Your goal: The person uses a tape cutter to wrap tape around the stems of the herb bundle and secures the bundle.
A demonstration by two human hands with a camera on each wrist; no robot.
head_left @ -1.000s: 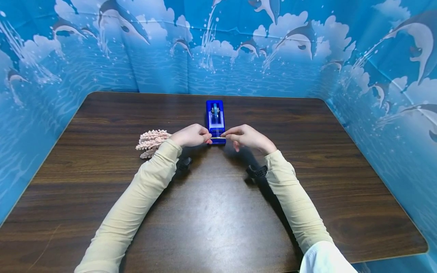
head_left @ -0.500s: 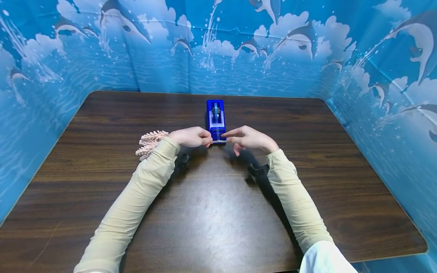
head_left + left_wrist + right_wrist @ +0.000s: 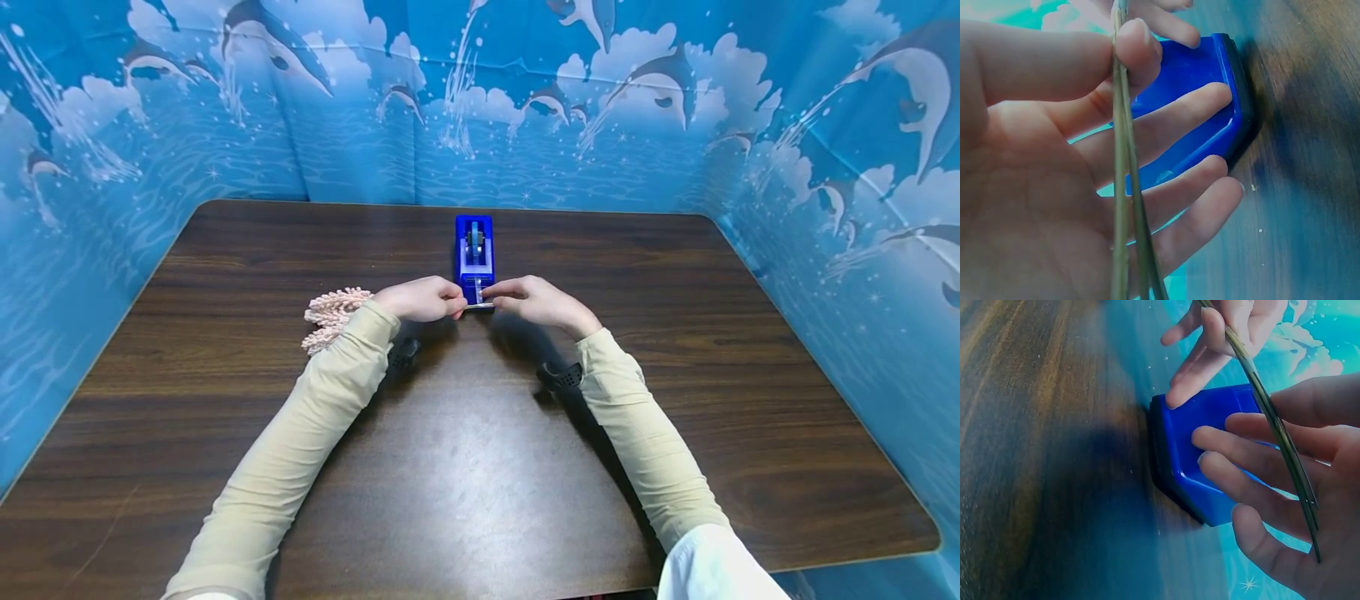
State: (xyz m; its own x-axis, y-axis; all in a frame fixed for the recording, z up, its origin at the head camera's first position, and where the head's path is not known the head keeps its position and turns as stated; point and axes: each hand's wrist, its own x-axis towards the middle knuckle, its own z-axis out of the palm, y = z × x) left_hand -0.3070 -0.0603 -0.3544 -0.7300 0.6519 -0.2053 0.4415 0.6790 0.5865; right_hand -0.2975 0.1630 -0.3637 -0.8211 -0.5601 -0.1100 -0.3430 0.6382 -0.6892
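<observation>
In the head view my left hand (image 3: 422, 299) pinches the thin green stems (image 3: 1120, 125) of a pale pink flower bunch (image 3: 330, 312) between thumb and forefinger. The blossoms lie left of that wrist, partly behind the sleeve. The stems cross the front end of a blue tape dispenser (image 3: 474, 250). From the right, my right hand (image 3: 542, 302) reaches over this end with its fingers spread. Its thumb touches or nearly touches the stems, and its forefinger is at the clear tape strip (image 3: 478, 287). Whether the tape sticks to the stems is too small to tell.
The dispenser stands on a dark wood-grain table (image 3: 465, 467) towards its far edge. A blue curtain (image 3: 360, 150) printed with dolphins hangs behind the table and along its sides. Black wrist devices (image 3: 558, 377) sit under both wrists.
Both hands first came slightly nearer with the stems, then went back a little. The right forefinger lifted off the stems onto the tape. The strip on the dispenser now looks brighter.
</observation>
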